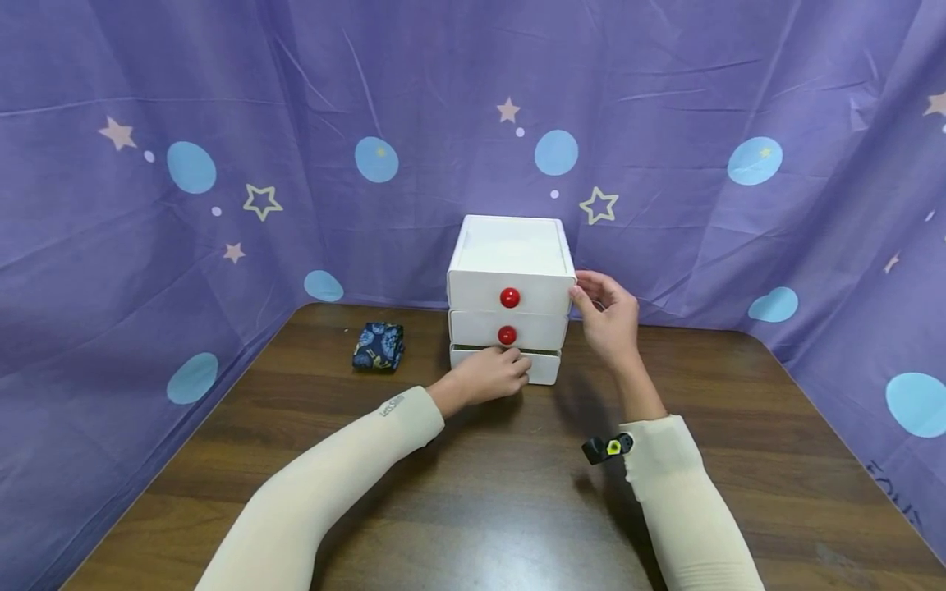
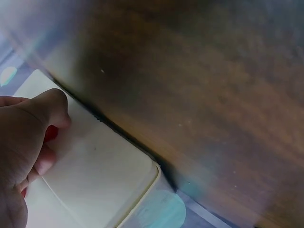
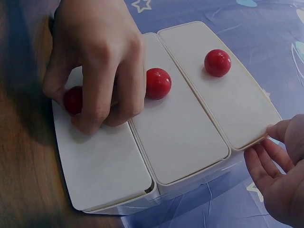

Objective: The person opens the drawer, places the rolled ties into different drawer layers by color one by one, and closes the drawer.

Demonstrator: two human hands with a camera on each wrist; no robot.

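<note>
A white three-drawer cabinet (image 1: 512,246) stands at the back of the table, with round red knobs on its drawers. My left hand (image 1: 491,374) pinches the red knob (image 3: 73,100) of the bottom drawer (image 3: 107,164). That drawer sits slightly out, with a thin dark gap above its front in the head view. In the left wrist view the thumb and fingers of my left hand (image 2: 28,137) close around the knob, which they partly hide. My right hand (image 1: 609,316) holds the cabinet's upper right side, thumb at the front edge and fingers along the side wall.
A folded dark blue patterned cloth (image 1: 378,346) lies on the wooden table (image 1: 473,501) left of the cabinet. A purple curtain (image 1: 443,82) with stars and dots hangs close behind. A small black camera (image 1: 608,448) is strapped by the right sleeve.
</note>
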